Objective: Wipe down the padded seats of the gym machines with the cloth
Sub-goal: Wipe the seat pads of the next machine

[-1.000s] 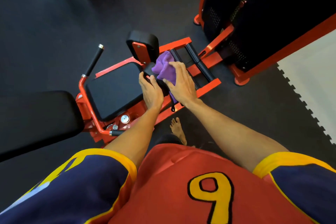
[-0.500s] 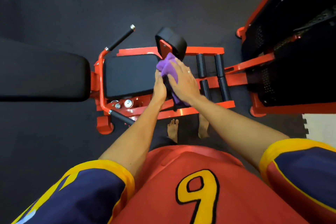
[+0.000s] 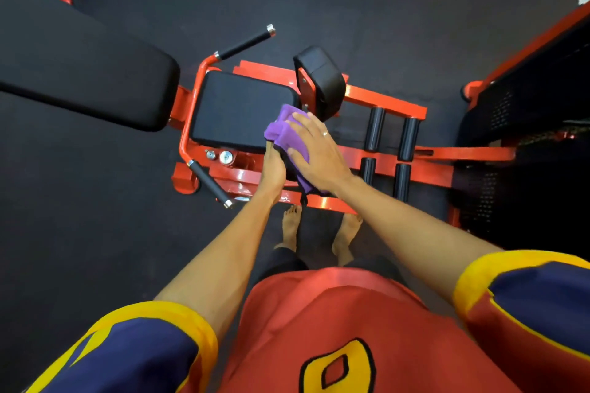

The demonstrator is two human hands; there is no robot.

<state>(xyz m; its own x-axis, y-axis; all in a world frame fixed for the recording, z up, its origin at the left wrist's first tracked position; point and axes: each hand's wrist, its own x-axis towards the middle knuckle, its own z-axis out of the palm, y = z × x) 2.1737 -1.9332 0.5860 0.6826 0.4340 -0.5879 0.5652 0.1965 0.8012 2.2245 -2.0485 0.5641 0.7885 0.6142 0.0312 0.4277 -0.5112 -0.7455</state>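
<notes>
Flat and spread, the right hand (image 3: 319, 156) presses the purple cloth (image 3: 281, 129) down with straight fingers and pinches nothing. The left hand (image 3: 274, 169) lies edge-on just beside it, touching the cloth's near side. Its fingertips are hidden, so I cannot tell whether they curl round anything. The cloth sits bunched over the end of the black seat (image 3: 236, 108) and over a dark part between the two hands that I cannot make out, with a tail hanging toward the person. It looks soft, light and limp, so it will fold and ride up under a stroke. I judge it best held under a broad palm with the loose tail gathered in, not pinched at a corner. The seat's covering looks smooth and firm and should let the cloth slide. Nearest the camera, bare feet (image 3: 290, 226) stand just short of the red frame (image 3: 383, 100). Beyond the hands come the black rollers (image 3: 374, 128), then a small pad (image 3: 322, 76) standing upright at the seat's end, then a black handle (image 3: 245, 41) angled away. A long bench (image 3: 83, 64) reaches in from the left, close to the seat's other end. Dark floor (image 3: 383, 9) lies behind everything. No bucket, bottle or bin shows anywhere, so there are no contents to report.
</notes>
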